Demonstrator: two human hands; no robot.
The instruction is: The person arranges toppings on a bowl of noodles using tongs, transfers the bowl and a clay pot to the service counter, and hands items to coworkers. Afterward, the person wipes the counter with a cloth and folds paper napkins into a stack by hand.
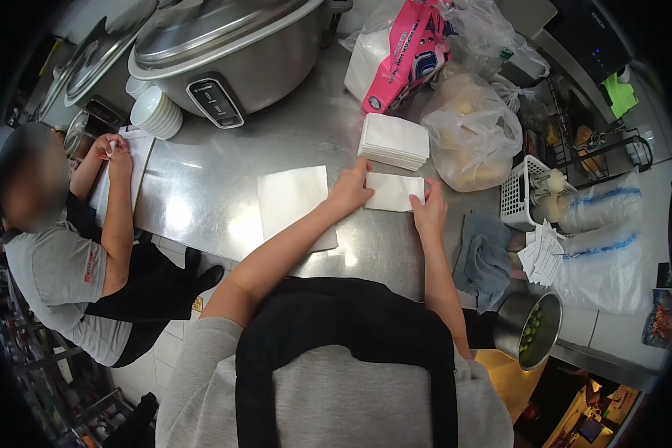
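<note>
A folded white paper napkin (pixel 389 192) lies on the steel counter between my hands. My left hand (pixel 349 191) pinches its left end, fingers and thumb closed at the edge. At the right end, my right hand (pixel 430 208) grips the napkin with the thumb on top and the fingers at its far corner. Just beyond sits a neat stack of folded napkins (pixel 393 140). Larger, unfolded white napkins (pixel 291 201) lie flat to the left, partly covered by my left forearm.
A large rice cooker (pixel 228 56) and stacked white bowls (pixel 157 113) stand at back left. A pink napkin pack (pixel 399 56) and a plastic bag (pixel 474 131) sit behind the stack. A grey cloth (pixel 481 257) and steel pot (pixel 509 328) are at right. A co-worker (pixel 60 269) writes at left.
</note>
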